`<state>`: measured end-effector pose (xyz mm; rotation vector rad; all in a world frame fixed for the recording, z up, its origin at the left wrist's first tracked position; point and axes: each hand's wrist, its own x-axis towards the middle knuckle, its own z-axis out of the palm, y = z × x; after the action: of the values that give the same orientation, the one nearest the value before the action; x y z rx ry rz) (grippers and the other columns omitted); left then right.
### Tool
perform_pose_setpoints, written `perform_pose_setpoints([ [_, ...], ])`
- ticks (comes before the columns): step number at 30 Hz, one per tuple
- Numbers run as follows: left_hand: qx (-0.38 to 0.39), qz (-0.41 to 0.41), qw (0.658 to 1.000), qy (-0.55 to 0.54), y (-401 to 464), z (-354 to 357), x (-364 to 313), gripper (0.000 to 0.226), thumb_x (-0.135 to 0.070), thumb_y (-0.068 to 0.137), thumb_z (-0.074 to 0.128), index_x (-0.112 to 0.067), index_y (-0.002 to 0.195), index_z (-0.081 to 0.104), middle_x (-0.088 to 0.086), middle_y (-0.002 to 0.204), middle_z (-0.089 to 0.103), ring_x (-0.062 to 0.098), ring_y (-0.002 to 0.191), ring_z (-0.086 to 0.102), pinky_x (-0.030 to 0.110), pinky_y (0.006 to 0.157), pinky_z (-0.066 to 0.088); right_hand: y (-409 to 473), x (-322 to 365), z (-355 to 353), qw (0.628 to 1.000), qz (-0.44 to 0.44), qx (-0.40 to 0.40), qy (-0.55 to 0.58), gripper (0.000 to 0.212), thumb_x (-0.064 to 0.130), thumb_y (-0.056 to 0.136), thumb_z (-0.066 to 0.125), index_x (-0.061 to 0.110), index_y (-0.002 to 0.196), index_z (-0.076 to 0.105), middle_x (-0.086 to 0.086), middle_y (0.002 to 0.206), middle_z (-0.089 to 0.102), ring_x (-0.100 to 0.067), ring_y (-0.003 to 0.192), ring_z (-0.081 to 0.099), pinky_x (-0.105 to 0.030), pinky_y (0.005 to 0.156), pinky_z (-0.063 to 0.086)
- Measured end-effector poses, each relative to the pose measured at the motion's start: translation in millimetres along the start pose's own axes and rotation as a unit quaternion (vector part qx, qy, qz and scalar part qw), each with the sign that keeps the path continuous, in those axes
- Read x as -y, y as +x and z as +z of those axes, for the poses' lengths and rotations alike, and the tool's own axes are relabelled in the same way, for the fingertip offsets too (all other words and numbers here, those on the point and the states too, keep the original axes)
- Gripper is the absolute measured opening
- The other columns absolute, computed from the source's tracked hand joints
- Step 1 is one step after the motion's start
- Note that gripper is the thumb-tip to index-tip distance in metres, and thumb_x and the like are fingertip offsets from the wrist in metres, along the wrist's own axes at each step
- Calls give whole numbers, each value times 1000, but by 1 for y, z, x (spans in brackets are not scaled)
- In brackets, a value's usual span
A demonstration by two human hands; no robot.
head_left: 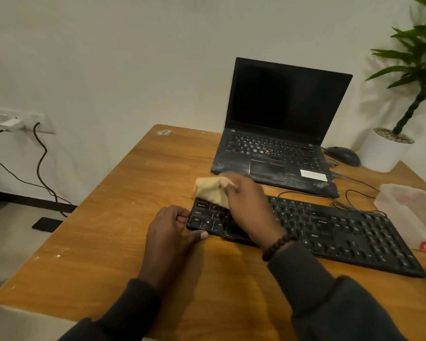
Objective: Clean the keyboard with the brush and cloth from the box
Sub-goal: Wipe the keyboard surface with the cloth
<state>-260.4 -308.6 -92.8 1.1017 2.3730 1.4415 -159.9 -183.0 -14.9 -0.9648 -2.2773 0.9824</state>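
Here | laptop [278, 134] behind keyboard [330, 230] | box [413, 212] beside its right end

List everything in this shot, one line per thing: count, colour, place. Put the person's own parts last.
keyboard: one, black, near right of the table, angled
cloth: one, beige, on the keyboard's left end
laptop: one, black, open, screen dark, behind the keyboard
mouse: one, black, right of the laptop
box: one, clear plastic with a red latch, right edge of the table
plant pot: one, white, holding a green plant, far right corner
table: one, wooden brown
wall socket: one strip, white, left wall, charger plugged in
left hand: steadies the keyboard's left end
right hand: holds the cloth
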Motion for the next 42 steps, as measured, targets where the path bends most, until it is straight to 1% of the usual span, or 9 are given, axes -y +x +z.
perform_pose_setpoints([
  [4, -6, -5, 1000, 8, 0, 2, 2, 46, -29, 64, 91, -24, 97, 59, -7, 88, 55, 5, 75, 49, 10, 62, 38, 44, 1, 6, 993, -41, -95, -49, 28, 21, 103, 42, 19, 125, 59, 0, 110, 66, -11, 92, 57, -16, 62, 42],
  [7, -5, -8, 1000, 9, 1, 2, 1, 46, -30, 65, 91, -24, 97, 58, -7, 89, 54, 4, 76, 48, 11, 62, 39, 56, -2, 24, 979, -108, -132, -114, 27, 16, 101, 46, 16, 124, 60, -1, 113, 65, -12, 95, 57, -21, 72, 44],
  [12, -4, -16, 1000, 17, 3, 3, 0, 46, -32, 65, 90, -23, 97, 57, -8, 87, 52, 3, 74, 46, 14, 60, 35, 54, -24, 41, 951, -191, 77, -232, 19, 18, 101, 46, 19, 108, 63, 1, 108, 60, -19, 99, 57, -38, 84, 49],
  [19, -11, -26, 999, 23, 3, 4, 1, 48, -34, 63, 91, -25, 92, 54, -10, 87, 50, 2, 72, 44, 14, 57, 33, 31, -17, 33, 949, -226, 161, -148, 17, 22, 100, 48, 20, 96, 64, 6, 98, 61, -12, 92, 54, -35, 82, 47],
  [27, -48, -3, 999, 14, 3, 5, 7, 57, -32, 55, 94, -27, 84, 45, -9, 87, 46, 4, 75, 40, 17, 58, 30, 2, -12, 27, 941, -248, 207, -105, 18, 21, 100, 48, 19, 102, 66, 8, 108, 56, -8, 98, 51, -28, 81, 47],
  [31, -38, 10, 999, 27, 5, 6, 13, 63, -41, 54, 92, -20, 95, 50, -8, 92, 46, 12, 84, 44, 19, 62, 30, -19, -19, 15, 885, -337, 147, -284, 18, 23, 96, 53, 24, 112, 63, 6, 110, 49, -11, 100, 42, -27, 74, 44],
  [37, 74, 14, 992, 100, 16, -3, -1, 121, -53, 48, 93, -16, 145, 32, 1, 140, 36, 19, 129, 36, 27, 98, 35, -61, -33, 9, 906, -257, 45, -332, 28, 17, 78, 70, 21, 106, 64, 2, 99, 55, -13, 88, 48, -22, 63, 44],
  [40, 212, 48, 964, 155, 42, -12, -13, 142, -55, 48, 93, -26, 155, 3, -7, 162, 5, 19, 147, 10, 37, 119, 19, -68, -35, 2, 918, -207, 31, -336, 42, 12, 72, 79, 19, 111, 64, 0, 103, 56, -15, 90, 52, -25, 65, 48],
  [42, 324, 48, 935, 138, 64, -19, -11, 145, -51, 52, 94, -32, 155, -6, -10, 163, -1, 20, 149, 6, 39, 122, 16, -68, -36, -2, 920, -199, 33, -336, 41, 15, 88, 66, 20, 127, 55, -1, 117, 51, -16, 103, 48, -27, 77, 47],
])
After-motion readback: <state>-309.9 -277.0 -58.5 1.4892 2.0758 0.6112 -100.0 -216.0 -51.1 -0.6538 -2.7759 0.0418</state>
